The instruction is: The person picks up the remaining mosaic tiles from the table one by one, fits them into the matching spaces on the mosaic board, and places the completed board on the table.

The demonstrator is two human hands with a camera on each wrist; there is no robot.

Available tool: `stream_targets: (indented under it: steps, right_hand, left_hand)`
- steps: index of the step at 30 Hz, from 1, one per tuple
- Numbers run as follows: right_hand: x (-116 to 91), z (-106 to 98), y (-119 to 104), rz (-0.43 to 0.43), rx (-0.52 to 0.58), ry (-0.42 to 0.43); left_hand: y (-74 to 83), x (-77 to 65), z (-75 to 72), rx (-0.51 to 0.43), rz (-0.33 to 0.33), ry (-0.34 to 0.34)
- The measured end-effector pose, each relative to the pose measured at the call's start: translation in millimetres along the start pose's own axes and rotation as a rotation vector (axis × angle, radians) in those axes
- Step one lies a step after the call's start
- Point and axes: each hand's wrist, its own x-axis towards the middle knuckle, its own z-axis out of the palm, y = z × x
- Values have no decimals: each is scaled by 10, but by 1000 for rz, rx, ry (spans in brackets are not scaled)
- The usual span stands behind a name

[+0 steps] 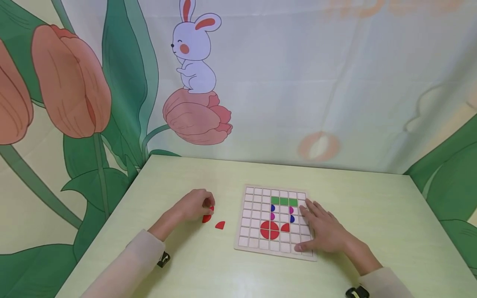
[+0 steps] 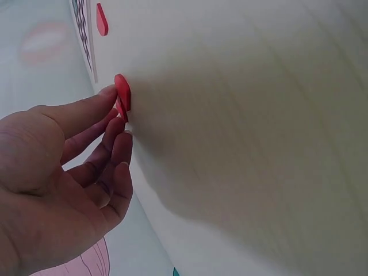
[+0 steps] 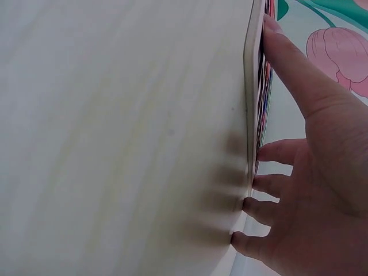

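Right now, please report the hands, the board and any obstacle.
Left hand pinching red piece. Right hand touching board, right side. Another red piece lies loose between left hand and board.

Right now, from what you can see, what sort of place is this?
Probably a play or learning corner, perhaps staged: a backdrop printed with a rabbit and tulips hangs behind a table, where a board holds colored pieces.
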Motion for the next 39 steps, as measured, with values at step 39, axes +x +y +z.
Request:
stream_targets:
  steps: [39]
  right_hand:
    - [5, -14, -5, 14, 3, -19]
  left_hand:
    - [302, 146, -1, -49, 85, -4]
